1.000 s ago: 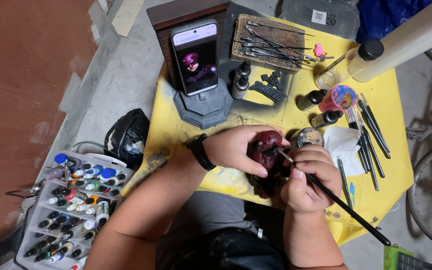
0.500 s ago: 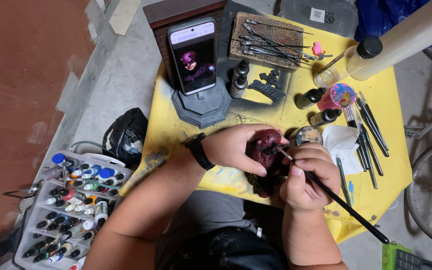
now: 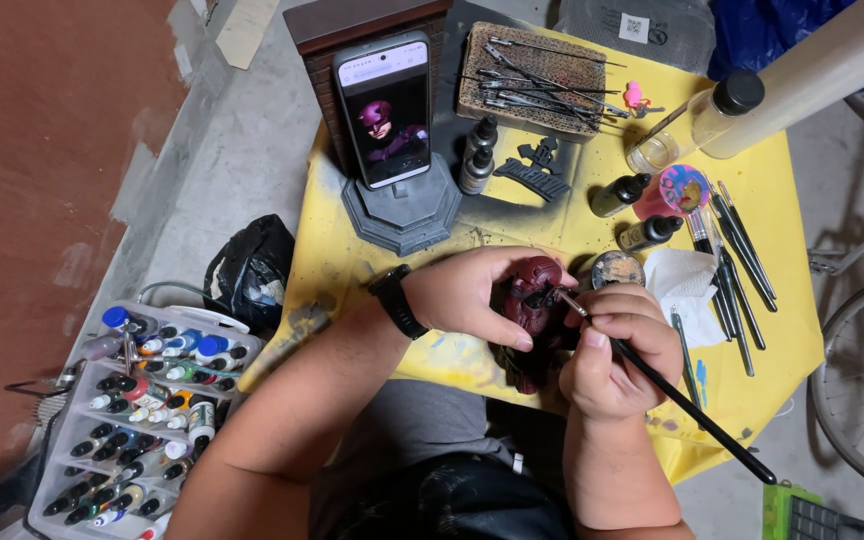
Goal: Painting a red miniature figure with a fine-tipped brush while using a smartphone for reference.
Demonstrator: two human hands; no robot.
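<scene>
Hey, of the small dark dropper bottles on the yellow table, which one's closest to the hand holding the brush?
The dropper bottle lying on its side beside the white tissue, just above the right hand; the others lie farther up the table.

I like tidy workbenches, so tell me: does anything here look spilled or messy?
Yes. The yellow table cover has a dark sprayed patch around the grey base, plus small paint smears near the left hand. Nothing looks tipped.

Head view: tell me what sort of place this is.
Likely a home hobby corner for painting figures: a yellow-covered table, a clear rack of small paint bottles, and a dark red bust figure held in the left hand, brushed by the right hand.
</scene>
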